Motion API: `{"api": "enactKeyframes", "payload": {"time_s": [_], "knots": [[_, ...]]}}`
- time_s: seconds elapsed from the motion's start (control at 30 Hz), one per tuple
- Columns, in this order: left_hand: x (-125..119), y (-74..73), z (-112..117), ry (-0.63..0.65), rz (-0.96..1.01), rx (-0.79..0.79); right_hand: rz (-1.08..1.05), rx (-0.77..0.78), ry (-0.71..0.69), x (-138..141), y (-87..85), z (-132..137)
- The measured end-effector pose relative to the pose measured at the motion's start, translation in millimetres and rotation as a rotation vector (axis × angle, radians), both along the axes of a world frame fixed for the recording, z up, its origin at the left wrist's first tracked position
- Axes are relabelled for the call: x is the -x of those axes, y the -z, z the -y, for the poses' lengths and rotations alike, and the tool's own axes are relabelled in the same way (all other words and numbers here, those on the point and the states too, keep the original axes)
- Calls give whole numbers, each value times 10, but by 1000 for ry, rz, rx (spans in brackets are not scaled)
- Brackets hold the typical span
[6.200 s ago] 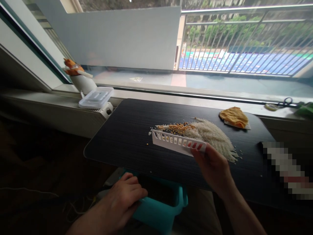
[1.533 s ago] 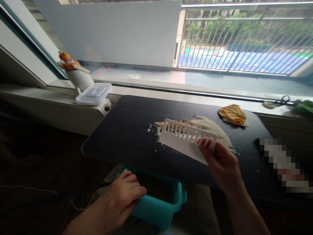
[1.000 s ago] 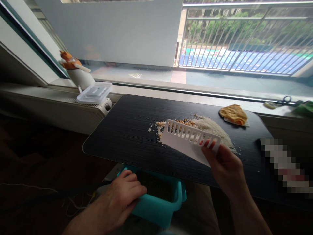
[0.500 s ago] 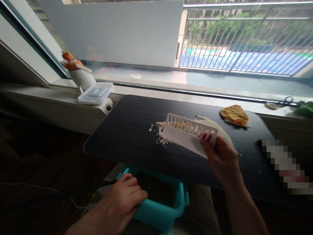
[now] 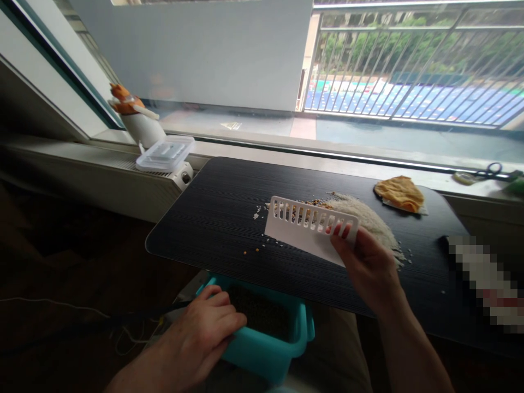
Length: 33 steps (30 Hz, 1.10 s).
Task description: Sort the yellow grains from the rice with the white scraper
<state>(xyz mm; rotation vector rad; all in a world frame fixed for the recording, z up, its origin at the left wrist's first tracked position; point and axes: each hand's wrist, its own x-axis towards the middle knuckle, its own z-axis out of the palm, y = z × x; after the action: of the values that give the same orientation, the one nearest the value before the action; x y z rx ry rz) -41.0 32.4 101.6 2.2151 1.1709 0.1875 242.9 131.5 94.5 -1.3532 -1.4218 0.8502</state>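
My right hand (image 5: 370, 267) is closed on the right end of a white slotted plastic scraper (image 5: 307, 226), held tilted with its lower edge on the black table (image 5: 213, 218). Behind the scraper lies a heap of white rice (image 5: 364, 218) mixed with small brown and yellow grains (image 5: 309, 204). A few loose grains (image 5: 256, 251) lie left of the scraper. My left hand (image 5: 204, 333) grips the near left rim of a teal plastic bin (image 5: 282, 349) held below the table's front edge, with dark grains inside it.
A yellow cloth (image 5: 399, 192) lies at the table's back right. On the sill stand a white figurine (image 5: 137, 120) and a clear plastic lid (image 5: 166, 154) at left, and scissors (image 5: 489, 173) at far right. A blurred patch (image 5: 487, 281) covers the right edge.
The scraper has been lifted from lying along the heap to a tilted stance and drawn toward me, sweeping grains at the heap's left end. My left hand stays on the bin.
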Motion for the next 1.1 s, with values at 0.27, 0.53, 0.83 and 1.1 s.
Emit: {"api": "enactKeyframes", "payload": {"time_s": [0.27, 0.53, 0.83, 1.1], "knots": [[138, -51, 50, -58, -2, -5, -105, 148, -301, 60, 44, 161], [350, -98, 106, -91, -71, -87, -231, 56, -299, 556, 148, 34], [418, -77, 173, -100, -73, -166, -144, 120, -452, 475, 21, 196], [-29, -45, 30, 12, -27, -6, -103, -13, 346, -224, 45, 153]]}}
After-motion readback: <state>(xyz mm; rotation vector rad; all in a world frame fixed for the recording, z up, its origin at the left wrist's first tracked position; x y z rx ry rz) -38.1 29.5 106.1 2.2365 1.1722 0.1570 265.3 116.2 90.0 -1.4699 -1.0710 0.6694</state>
